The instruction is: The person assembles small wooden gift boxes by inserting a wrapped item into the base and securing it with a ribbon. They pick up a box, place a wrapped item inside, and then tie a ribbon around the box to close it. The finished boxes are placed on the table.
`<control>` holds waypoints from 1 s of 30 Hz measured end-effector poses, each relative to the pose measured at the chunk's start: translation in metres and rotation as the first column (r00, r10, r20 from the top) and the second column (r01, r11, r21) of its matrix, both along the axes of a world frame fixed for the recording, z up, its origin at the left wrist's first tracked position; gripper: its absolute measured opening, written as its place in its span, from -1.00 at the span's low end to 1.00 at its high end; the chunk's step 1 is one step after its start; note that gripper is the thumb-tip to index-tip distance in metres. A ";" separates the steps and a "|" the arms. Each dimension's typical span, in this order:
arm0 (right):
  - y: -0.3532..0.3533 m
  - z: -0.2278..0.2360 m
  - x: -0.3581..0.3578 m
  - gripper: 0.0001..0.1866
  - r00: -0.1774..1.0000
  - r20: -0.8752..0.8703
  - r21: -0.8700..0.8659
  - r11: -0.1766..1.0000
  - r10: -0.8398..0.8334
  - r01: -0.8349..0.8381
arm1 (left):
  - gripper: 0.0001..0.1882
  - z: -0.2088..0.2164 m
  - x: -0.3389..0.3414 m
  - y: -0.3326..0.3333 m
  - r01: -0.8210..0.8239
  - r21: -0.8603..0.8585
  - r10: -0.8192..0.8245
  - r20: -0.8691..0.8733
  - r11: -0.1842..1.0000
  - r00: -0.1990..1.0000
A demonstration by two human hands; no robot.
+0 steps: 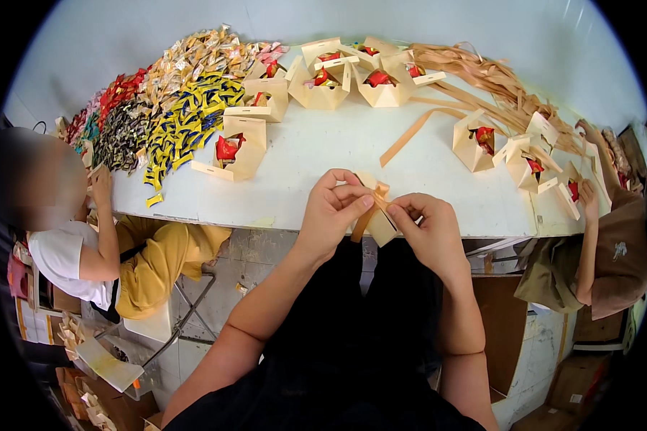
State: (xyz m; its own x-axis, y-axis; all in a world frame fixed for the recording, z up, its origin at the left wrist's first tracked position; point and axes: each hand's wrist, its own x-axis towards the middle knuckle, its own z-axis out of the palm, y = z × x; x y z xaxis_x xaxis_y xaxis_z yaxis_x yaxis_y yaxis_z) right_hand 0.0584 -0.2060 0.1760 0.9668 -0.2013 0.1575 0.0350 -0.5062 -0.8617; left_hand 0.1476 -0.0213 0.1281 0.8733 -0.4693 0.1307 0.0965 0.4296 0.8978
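Observation:
Over the table's near edge, a small cream box [382, 228] sits between my two hands. An orange-tan ribbon [381, 191] is looped on top of it, and one tail hangs down the box's left side. My left hand [332, 215] pinches the ribbon between thumb and fingers at the loop. From the other side, my right hand [430, 228] is closed with thumb and forefinger together on the ribbon, close against the box. My fingers cover part of the loop and the box's upper end.
Open cream boxes [322, 90] with red packets stand at the back and right. Wrapped sweets [194, 93] are heaped at left; loose ribbons [482, 75] lie back right. A person in a white top [75, 258] sits left, another in a brown top [618, 251] works at right.

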 end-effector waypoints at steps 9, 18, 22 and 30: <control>0.006 -0.023 0.011 -0.81 0.967 0.222 -0.048 0.992 0.121 -0.113 | -0.86 0.004 -0.014 -0.004 -0.501 0.246 0.146 0.771 0.829 0.620; 0.032 -0.069 0.018 -0.93 0.954 0.266 0.391 0.920 -0.138 0.024 | -0.82 -0.016 -0.015 0.001 -0.072 0.207 0.020 0.241 0.976 0.970; 0.027 -0.065 0.006 -0.91 0.958 0.280 0.412 0.909 -0.056 -0.067 | -0.86 -0.024 -0.021 -0.001 -0.094 0.144 0.070 0.163 0.985 0.984; 0.002 -0.080 -0.027 -0.91 0.903 0.325 0.539 0.840 -0.282 0.069 | -0.87 -0.036 -0.022 -0.008 -0.269 0.095 0.245 0.212 0.958 0.946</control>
State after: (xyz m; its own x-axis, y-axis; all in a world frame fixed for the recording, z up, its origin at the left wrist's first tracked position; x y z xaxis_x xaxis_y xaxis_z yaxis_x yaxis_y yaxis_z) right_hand 0.0317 -0.2035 0.0965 0.7920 -0.5149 0.3280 0.3628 -0.0352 -0.9312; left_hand 0.1253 -0.0289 0.0920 0.9291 -0.2553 0.2676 -0.1859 0.3030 0.9347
